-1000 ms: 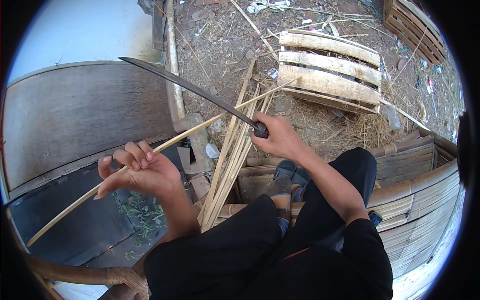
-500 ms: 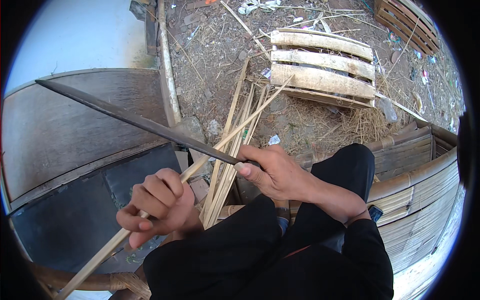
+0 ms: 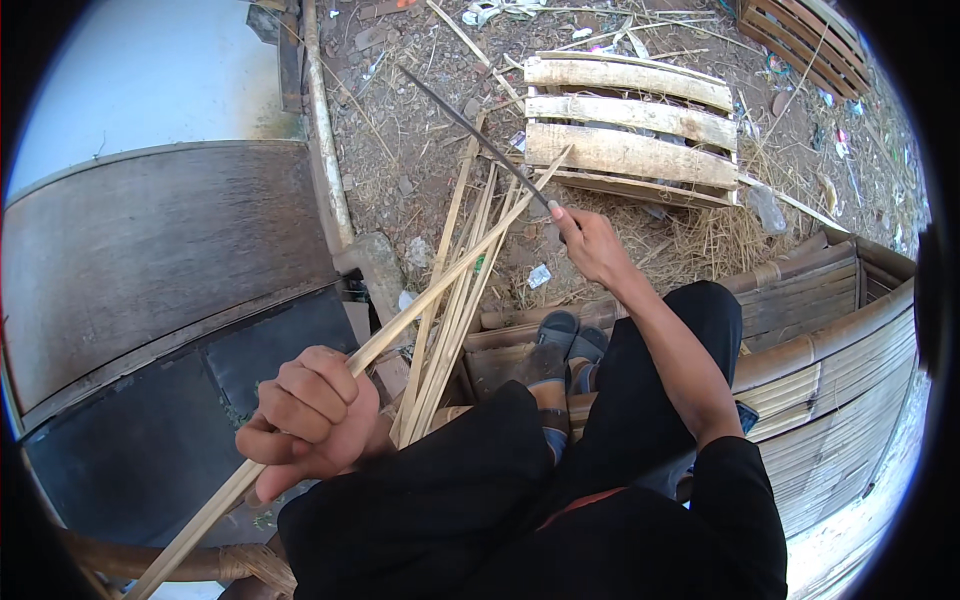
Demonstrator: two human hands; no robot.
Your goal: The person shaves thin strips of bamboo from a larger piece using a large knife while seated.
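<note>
The left hand (image 3: 310, 420), in the lower left of the frame, is closed in a fist around a long bamboo strip (image 3: 440, 280). The strip runs diagonally from the bottom left edge, through the fist, up to the centre of the frame, where its far tip ends near the pallet (image 3: 630, 150).

The right hand (image 3: 590, 245), just right of centre, is wrapped tight around the handle of a long knife (image 3: 470, 125). The dark blade points up and to the left, away from the hand, over the bare ground. Near the handle the blade passes close to the tip of the strip; whether they touch cannot be told.

A bundle of bamboo slats (image 3: 460, 300) lies on the ground below the strip, fanning from the person's knees toward the upper centre. The pallet of pale boards lies flat in the upper right, with dry straw (image 3: 700, 240) scattered just below it. A second slatted crate (image 3: 800, 40) sits at the top right edge; its contents do not show.

The person sits on a woven bamboo bench (image 3: 830, 380) at the right, legs in black trousers (image 3: 480, 490), feet in sandals (image 3: 570, 340) resting near the centre. A curved dark panel (image 3: 160, 260) fills the left of the frame, with a pale pole (image 3: 325, 130) standing beside it.
</note>
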